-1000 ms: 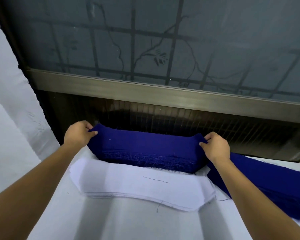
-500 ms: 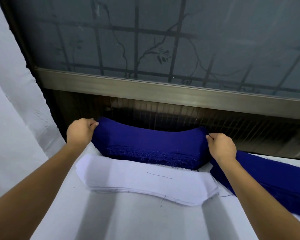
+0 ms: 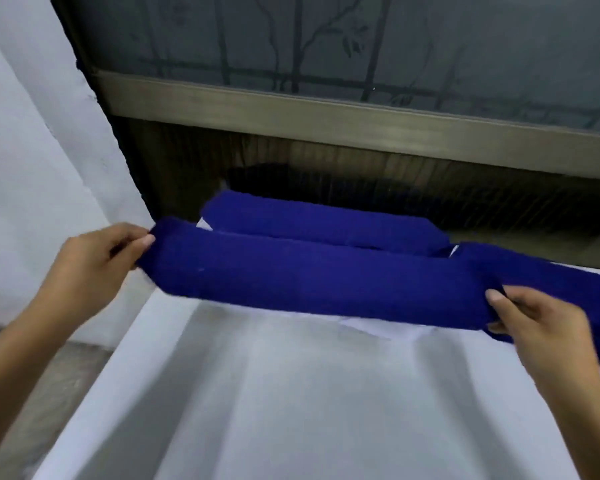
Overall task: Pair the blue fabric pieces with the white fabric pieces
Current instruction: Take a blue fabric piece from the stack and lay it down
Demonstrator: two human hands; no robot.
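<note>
Left hand (image 3: 94, 265): we are pinching the left end of the blue piece (image 3: 326, 282) between thumb and fingers, at the left of the frame.
Right hand (image 3: 541, 327): we are grasping the piece's right end at the lower right, fingers curled round it.
Blue piece: it is hanging stretched between both hands across the middle of the frame, over the white pieces (image 3: 388, 325), of which only a sliver is showing right of centre.
Blue stack (image 3: 326, 223): it is lying just behind, above centre.
Risk, skew: we are judging that the piece could land crooked, because it is hiding the white outline (we are steering almost blind).
Risk, count: we cannot tell whether we are holding one layer or several; extra layers would spoil the pairing.
Risk, drag: limp cloth sagging low could sweep the white pieces out of square.
Risk, snag: the right end is lying close to a blue strip (image 3: 551, 268) and could catch it.
Containers: we are seeing none; everything is lying straight on the table (image 3: 291, 410).
</note>
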